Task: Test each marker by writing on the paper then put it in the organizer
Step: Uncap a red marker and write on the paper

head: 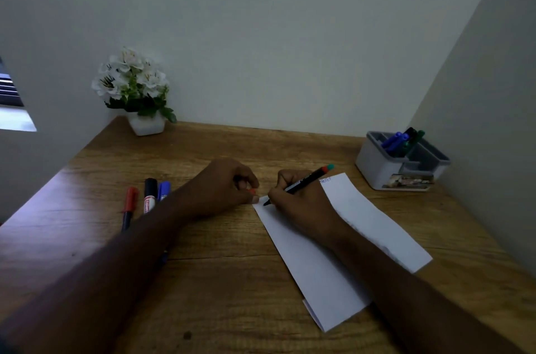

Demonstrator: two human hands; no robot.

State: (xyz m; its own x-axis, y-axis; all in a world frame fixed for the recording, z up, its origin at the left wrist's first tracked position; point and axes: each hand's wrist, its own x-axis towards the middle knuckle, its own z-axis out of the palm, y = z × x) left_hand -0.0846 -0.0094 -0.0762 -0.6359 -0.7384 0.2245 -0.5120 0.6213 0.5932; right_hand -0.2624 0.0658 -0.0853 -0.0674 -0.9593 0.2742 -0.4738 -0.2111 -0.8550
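Right hand (293, 197) grips a marker (301, 182) low on its barrel, tip on the paper's (362, 226) near-left corner on the table (220, 266). Left hand (232, 179), fingers curled, pinches what seems a cap beside that corner. The light, rigid marker likely handles best gripped near the tip; the thin sheet may slide unless pinned.

Wooden desk (220, 261), grain visible. On it: folded white paper (362, 208), grey organizer (385, 171) (far right), three markers (149, 197) at left, possibly more hidden under forearm, white flowerpot (146, 126).
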